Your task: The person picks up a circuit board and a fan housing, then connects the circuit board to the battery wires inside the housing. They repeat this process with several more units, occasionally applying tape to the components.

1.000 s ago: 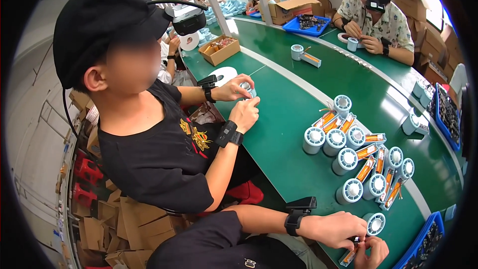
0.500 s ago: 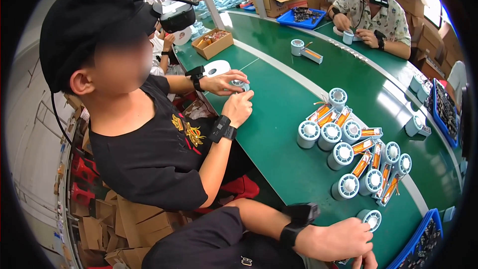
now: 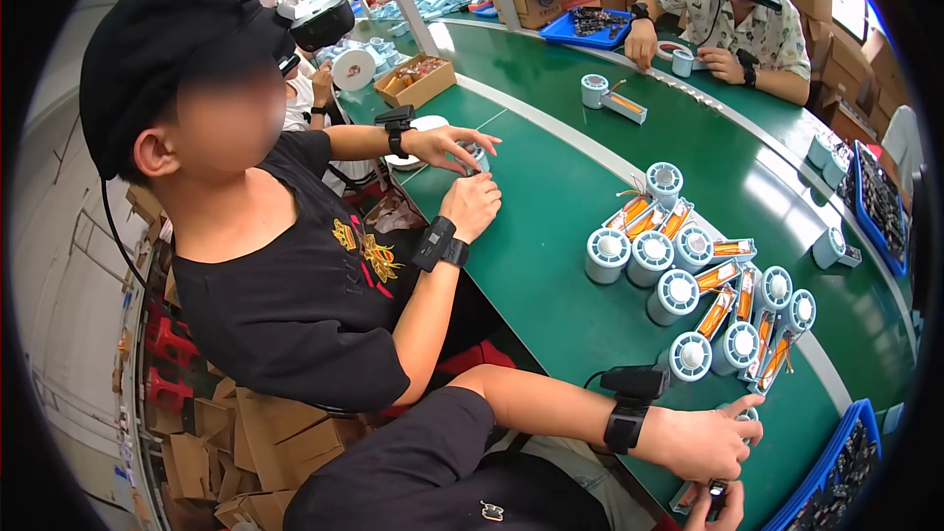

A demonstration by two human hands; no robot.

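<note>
As left hand (image 3: 696, 441) opens out: fingers now over the spoked light-blue housing (image 3: 751, 415), hold unclear.
Right hand (image 3: 715, 514): below the housing, pinching small black part (image 3: 719, 488), seemingly alone.

No legible txt, nos. or signs.

Left of the blue tray (image 3: 818, 469), my left hand (image 3: 700, 442) covers most of a light-blue round housing (image 3: 751, 415), so I can't tell whether it joins the slim piece (image 3: 680, 499), itself partly hidden. Nearer the tray's foot, my right hand (image 3: 720, 508) is cut off by the lower edge, pinching a small dark piece (image 3: 719, 488) too tiny to identify. The tray's near end is cropped, its dark contents indistinct.
</note>
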